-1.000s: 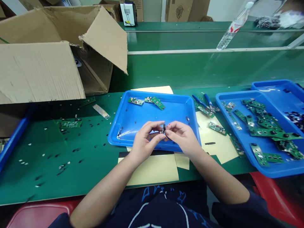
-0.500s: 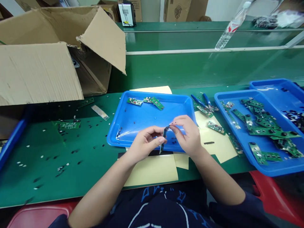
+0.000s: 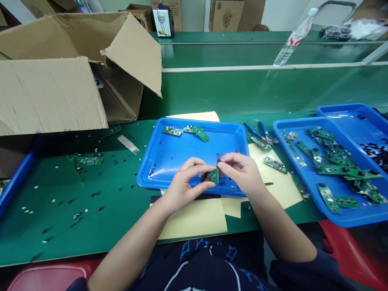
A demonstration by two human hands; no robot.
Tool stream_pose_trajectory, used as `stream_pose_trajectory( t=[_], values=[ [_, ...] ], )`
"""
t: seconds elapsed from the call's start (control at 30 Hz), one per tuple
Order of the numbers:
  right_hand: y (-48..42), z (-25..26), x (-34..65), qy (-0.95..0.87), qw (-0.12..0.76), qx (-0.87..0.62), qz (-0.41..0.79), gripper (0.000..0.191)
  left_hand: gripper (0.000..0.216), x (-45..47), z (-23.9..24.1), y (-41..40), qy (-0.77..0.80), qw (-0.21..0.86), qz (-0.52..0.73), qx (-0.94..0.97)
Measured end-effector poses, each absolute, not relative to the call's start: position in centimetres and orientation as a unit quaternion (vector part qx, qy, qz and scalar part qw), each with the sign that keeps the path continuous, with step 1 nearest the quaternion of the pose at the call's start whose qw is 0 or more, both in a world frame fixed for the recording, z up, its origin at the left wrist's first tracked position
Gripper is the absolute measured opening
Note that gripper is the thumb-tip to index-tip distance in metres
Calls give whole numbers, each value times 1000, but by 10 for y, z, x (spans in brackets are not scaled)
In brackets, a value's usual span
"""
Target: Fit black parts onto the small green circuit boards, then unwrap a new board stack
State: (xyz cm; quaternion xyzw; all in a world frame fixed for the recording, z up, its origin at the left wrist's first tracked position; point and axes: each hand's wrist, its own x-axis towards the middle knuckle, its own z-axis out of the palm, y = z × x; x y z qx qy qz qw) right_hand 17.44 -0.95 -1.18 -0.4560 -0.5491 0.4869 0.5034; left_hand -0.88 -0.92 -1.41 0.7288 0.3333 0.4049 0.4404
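Note:
My left hand (image 3: pixel 189 180) grips a small green circuit board (image 3: pixel 213 176) between thumb and fingers, over the near edge of the blue tray (image 3: pixel 194 153). Part of the board is hidden by the fingers. Close to its right end, my right hand (image 3: pixel 242 171) pinches a small dark strip (image 3: pixel 218 158); whether the strip touches the board I cannot tell. Several other circuit boards (image 3: pixel 201 133) lie at the back of this tray, with tiny dark bits along its left and near sides.
Right of the tray, blue-handled pliers (image 3: pixel 254 130) and a loose board (image 3: pixel 275 164) lie on and near yellow paper (image 3: pixel 287 188). Another blue tray (image 3: pixel 295 182) holds many boards. A cardboard box (image 3: pixel 51 93) stands at left; a water bottle (image 3: pixel 292 42) leans at the back.
The circuit board has turned from edge-on to showing its face with a red part. My right hand has shifted slightly right and down, and a dark strip now shows at its fingertips.

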Motion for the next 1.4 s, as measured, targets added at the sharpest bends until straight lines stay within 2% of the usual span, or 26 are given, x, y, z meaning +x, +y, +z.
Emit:
stream_pose_trajectory(
  t=[0.2,0.33,0.4,0.5,0.6,0.67,0.77,0.9,1.03,1.2,1.3,1.4],
  values=[
    [-12,-12,174,-599,526,-436,417,6,28,-7,-13,-7,379,456,377,711],
    [-13,-11,175,-663,512,-398,374,5,29,-6,-14,-6,406,450,407,684],
    [-13,-10,178,-684,485,-365,404,3,29,-7,-16,-6,411,431,429,680],
    [-13,-9,182,-658,464,-325,497,16,30,-10,-17,-4,411,374,468,687],
    [-10,-11,182,-565,485,-349,569,17,30,-11,-17,-3,399,282,490,722],
    [-8,-11,180,-523,462,-377,608,22,29,-11,-15,-4,392,222,484,751],
    [-6,-10,175,-503,418,-397,644,23,27,-10,-13,-4,392,161,468,776],
    [-8,-9,172,-466,422,-396,669,22,28,-10,-15,-5,389,128,458,789],
    [-8,-14,170,-413,390,-356,742,25,30,-9,-16,-6,396,180,461,773],
    [-7,-19,164,-383,367,-327,782,31,30,-6,-16,-9,405,365,455,704],
    [-8,-18,161,-454,402,-373,702,26,28,-3,-16,-10,412,482,431,641],
    [-9,-17,163,-552,426,-471,540,18,29,-1,-14,-11,426,571,423,560]
  ],
)
